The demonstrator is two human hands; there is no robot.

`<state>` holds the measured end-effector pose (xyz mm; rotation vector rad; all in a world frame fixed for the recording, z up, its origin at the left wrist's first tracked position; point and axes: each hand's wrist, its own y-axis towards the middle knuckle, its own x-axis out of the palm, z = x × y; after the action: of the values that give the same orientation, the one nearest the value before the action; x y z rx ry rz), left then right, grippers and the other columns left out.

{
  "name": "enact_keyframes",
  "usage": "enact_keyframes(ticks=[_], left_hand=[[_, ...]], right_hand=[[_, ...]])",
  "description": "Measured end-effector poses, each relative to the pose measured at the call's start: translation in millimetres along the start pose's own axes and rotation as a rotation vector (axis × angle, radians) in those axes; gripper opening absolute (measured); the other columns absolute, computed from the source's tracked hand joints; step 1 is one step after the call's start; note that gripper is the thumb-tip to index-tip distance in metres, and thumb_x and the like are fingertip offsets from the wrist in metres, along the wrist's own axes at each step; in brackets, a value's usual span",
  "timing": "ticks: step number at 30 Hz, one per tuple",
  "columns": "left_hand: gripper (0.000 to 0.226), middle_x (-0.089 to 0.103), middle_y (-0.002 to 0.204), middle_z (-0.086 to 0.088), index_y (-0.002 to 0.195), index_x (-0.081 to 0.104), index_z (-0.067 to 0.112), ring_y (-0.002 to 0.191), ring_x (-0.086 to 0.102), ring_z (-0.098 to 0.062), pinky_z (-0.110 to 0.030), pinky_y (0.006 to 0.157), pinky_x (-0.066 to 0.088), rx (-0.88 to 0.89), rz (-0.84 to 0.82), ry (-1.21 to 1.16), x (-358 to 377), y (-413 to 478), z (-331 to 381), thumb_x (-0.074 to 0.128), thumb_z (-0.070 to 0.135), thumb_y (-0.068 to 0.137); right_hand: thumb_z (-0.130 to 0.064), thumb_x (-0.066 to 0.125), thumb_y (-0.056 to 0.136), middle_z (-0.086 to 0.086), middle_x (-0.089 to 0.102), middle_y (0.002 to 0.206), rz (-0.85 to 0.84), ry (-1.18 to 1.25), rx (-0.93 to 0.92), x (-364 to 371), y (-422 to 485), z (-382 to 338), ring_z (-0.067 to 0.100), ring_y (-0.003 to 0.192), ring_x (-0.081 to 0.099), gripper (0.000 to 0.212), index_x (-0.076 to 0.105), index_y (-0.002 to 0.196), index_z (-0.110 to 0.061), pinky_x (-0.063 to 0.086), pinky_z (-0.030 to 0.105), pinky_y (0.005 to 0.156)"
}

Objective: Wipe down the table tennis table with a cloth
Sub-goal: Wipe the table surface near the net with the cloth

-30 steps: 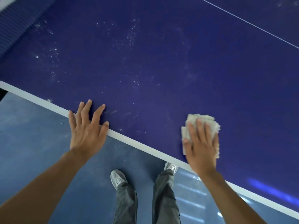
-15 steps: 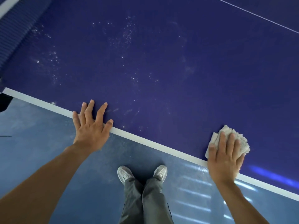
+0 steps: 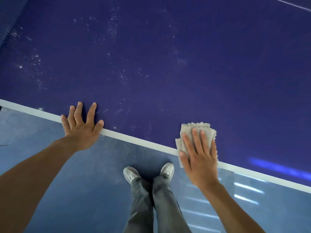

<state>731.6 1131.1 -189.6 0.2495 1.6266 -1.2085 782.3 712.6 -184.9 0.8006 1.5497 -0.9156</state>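
The dark blue table tennis table (image 3: 185, 68) fills the upper part of the view, with a white edge line (image 3: 134, 137) running diagonally. White dust specks lie across its left and middle parts. My right hand (image 3: 199, 158) presses flat, fingers straight, on a folded grey cloth (image 3: 196, 129) that lies over the white edge line. My left hand (image 3: 82, 128) rests flat with spread fingers on the table's edge, to the left.
Below the table edge is a blue floor (image 3: 67, 190) with light reflections at the right. My legs in grey trousers (image 3: 151, 204) and light shoes (image 3: 131, 174) stand close to the table. A ribbed blue surface (image 3: 8, 22) lies at the upper left.
My right hand slid the cloth right along the table's edge, then back left to sit over the white line. The left hand stayed put on the edge.
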Motion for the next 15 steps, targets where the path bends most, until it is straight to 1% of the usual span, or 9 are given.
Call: enact_keyframes(ticks=[3, 5, 8, 10, 12, 13, 15], left_hand=[[0.068, -0.027, 0.167, 0.002, 0.154, -0.022, 0.051, 0.154, -0.027, -0.023, -0.052, 0.121, -0.021, -0.021, -0.045, 0.007, -4.2, 0.1, 2.2, 0.020, 0.064, 0.101], [0.068, -0.028, 0.166, 0.003, 0.154, -0.022, 0.052, 0.153, -0.028, -0.022, -0.051, 0.121, -0.021, -0.028, -0.064, 0.007, -6.7, -1.6, 3.8, 0.020, 0.064, 0.101], [0.068, -0.028, 0.167, 0.002, 0.155, -0.022, 0.050, 0.154, -0.028, -0.023, -0.051, 0.121, -0.021, -0.028, -0.071, 0.007, -9.7, -3.4, 5.9, 0.021, 0.063, 0.102], [0.069, -0.028, 0.167, 0.001, 0.155, -0.021, 0.049, 0.154, -0.028, -0.023, -0.051, 0.122, -0.021, -0.024, -0.072, 0.005, -10.9, -4.4, 6.9, 0.022, 0.062, 0.103], [0.068, -0.030, 0.166, 0.002, 0.155, -0.023, 0.049, 0.154, -0.029, -0.024, -0.051, 0.122, -0.021, -0.029, -0.087, 0.022, -12.4, -5.2, 7.6, 0.020, 0.062, 0.103], [0.068, -0.032, 0.165, 0.002, 0.154, -0.025, 0.050, 0.153, -0.030, -0.024, -0.051, 0.122, -0.021, -0.031, -0.100, 0.031, -13.3, -5.1, 8.1, 0.019, 0.063, 0.103], [0.068, -0.035, 0.164, 0.003, 0.151, -0.030, 0.051, 0.153, -0.032, -0.025, -0.051, 0.122, -0.021, -0.035, -0.130, 0.050, -14.8, -3.7, 8.6, 0.016, 0.064, 0.102]], right_hand=[[-0.047, 0.029, 0.107, 0.012, 0.031, 0.168, -0.045, -0.001, 0.131, -11.3, -25.0, 58.1, 0.037, 0.155, 0.029, 0.060, 0.041, 0.159, -0.019, 0.027, 0.066, 0.118], [-0.045, 0.031, 0.103, 0.016, 0.033, 0.166, -0.100, 0.031, 0.294, -20.2, -36.9, 83.5, 0.041, 0.153, 0.030, 0.063, 0.043, 0.158, -0.014, 0.026, 0.070, 0.117], [-0.046, 0.027, 0.101, 0.017, 0.029, 0.167, -0.113, 0.096, 0.538, -27.3, -35.0, 83.8, 0.042, 0.154, 0.024, 0.067, 0.039, 0.159, -0.013, 0.021, 0.074, 0.116], [-0.046, 0.025, 0.101, 0.019, 0.026, 0.168, -0.075, 0.136, 0.630, -25.6, -18.5, 64.3, 0.043, 0.155, 0.021, 0.069, 0.035, 0.161, -0.013, 0.019, 0.076, 0.115], [-0.045, 0.022, 0.102, 0.020, 0.023, 0.169, -0.072, 0.154, 0.608, -23.8, 9.2, 35.3, 0.044, 0.156, 0.019, 0.070, 0.030, 0.163, -0.013, 0.017, 0.078, 0.115], [-0.045, 0.022, 0.102, 0.021, 0.023, 0.169, -0.064, 0.150, 0.549, -21.9, 24.7, 17.4, 0.045, 0.156, 0.019, 0.069, 0.030, 0.163, -0.013, 0.017, 0.077, 0.115], [-0.045, 0.024, 0.105, 0.020, 0.021, 0.170, -0.033, 0.129, 0.350, -15.3, 52.9, -28.6, 0.044, 0.156, 0.018, 0.067, 0.028, 0.164, -0.014, 0.013, 0.076, 0.118]])
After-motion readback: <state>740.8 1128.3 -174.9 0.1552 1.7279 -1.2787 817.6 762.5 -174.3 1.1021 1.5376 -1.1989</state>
